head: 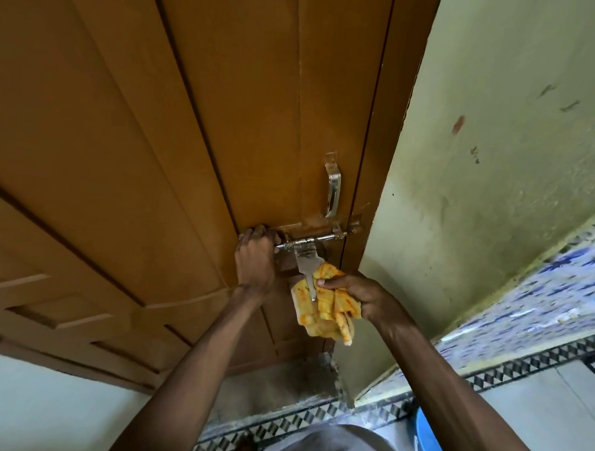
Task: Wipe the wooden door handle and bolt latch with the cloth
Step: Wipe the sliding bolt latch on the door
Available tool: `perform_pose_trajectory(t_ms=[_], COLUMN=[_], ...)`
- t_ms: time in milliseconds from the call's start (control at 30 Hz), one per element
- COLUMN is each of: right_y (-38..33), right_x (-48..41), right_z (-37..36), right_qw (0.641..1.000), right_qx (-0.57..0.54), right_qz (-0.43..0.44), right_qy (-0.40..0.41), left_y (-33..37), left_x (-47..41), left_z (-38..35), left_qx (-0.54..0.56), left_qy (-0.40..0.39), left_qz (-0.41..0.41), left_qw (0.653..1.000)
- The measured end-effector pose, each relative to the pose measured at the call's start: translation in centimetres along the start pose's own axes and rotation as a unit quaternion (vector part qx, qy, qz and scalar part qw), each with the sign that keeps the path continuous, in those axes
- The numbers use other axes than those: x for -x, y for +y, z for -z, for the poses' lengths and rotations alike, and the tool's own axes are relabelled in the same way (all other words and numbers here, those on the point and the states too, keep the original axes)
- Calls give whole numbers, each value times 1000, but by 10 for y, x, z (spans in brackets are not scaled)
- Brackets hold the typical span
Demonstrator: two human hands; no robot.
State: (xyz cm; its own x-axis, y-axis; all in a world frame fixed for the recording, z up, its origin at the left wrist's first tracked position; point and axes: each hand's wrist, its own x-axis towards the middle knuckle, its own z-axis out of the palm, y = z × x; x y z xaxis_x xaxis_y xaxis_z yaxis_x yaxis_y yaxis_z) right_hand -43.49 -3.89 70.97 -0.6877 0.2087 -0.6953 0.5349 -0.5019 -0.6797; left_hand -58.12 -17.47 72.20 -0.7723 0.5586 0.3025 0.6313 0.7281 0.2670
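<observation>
A brown wooden door (157, 134) fills the upper left. On its right side a shiny metal handle (333, 187) stands upright. Just below it runs a horizontal metal bolt latch (317, 240), whose flat hasp (307, 266) hangs down. My left hand (255, 257) is closed around the left end of the bolt. To the right and lower, my right hand (357, 296) grips a bunched yellow-orange cloth (323, 308). The cloth presses against the lower tip of the hasp.
A pale green wall (496, 166) stands right of the door frame. Blue patterned tiles (542, 290) run along its base. A black-and-white tile border (315, 417) crosses the floor. A blue bucket rim (428, 439) shows at the bottom right, beside my right forearm.
</observation>
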Motion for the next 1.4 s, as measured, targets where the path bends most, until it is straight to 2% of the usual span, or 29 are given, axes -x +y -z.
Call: perform_pose_trajectory(t_ms=[100, 200, 267, 333, 433, 533, 600, 700, 767, 833, 967, 1033, 1233, 1300, 1400], right_y=[9, 15, 16, 14, 12, 13, 8, -11, -28, -39, -35, -30, -17, -14, -8], right_x=[8, 16, 16, 15, 17, 18, 15, 6, 6, 9, 12, 4, -21, -22, -23], right_z=[-11, -19, -21, -21, -15, -4, 5, 10, 2, -13, -47, -58, -59, -40, -22], right_qw=[998, 987, 976, 966, 953, 918, 910, 926, 918, 896, 794, 767, 670, 675, 702], right_qx=[-23, 15, 61, 124, 211, 274, 271, 217, 237, 253, 313, 345, 526, 519, 469], right_qz=[43, 111, 141, 134, 123, 170, 181, 186, 195, 234, 354, 386, 431, 413, 387], right_qy=[35, 118, 157, 185, 178, 230, 257, 248, 249, 281, 382, 379, 297, 323, 371], left_y=[1, 2, 2, 2, 2, 3, 4, 3, 2, 3, 3, 3, 1, 2, 3], left_x=[0, 0, 0, -1, 0, 0, -1, 0, 1, 2, 2, 1, -1, 0, 0], left_z=[0, 1, 1, 0, 1, 2, 2, 1, 0, -1, 1, 2, 3, 6, 7], left_qx=[-5, -12, -6, -1, 3, 1, 0, -10, -17, -19, -5, -5, 6, 24, 50], left_qy=[1, -2, -14, -19, -19, -17, -9, 3, 10, 17, 6, -7, 3, 7, 9], left_qz=[8, 9, 16, 21, 17, 17, 19, 18, 15, 18, 28, 33, 53, 49, 59], left_qw=[1000, 1000, 1000, 1000, 1000, 1000, 1000, 1000, 1000, 1000, 1000, 999, 999, 998, 997])
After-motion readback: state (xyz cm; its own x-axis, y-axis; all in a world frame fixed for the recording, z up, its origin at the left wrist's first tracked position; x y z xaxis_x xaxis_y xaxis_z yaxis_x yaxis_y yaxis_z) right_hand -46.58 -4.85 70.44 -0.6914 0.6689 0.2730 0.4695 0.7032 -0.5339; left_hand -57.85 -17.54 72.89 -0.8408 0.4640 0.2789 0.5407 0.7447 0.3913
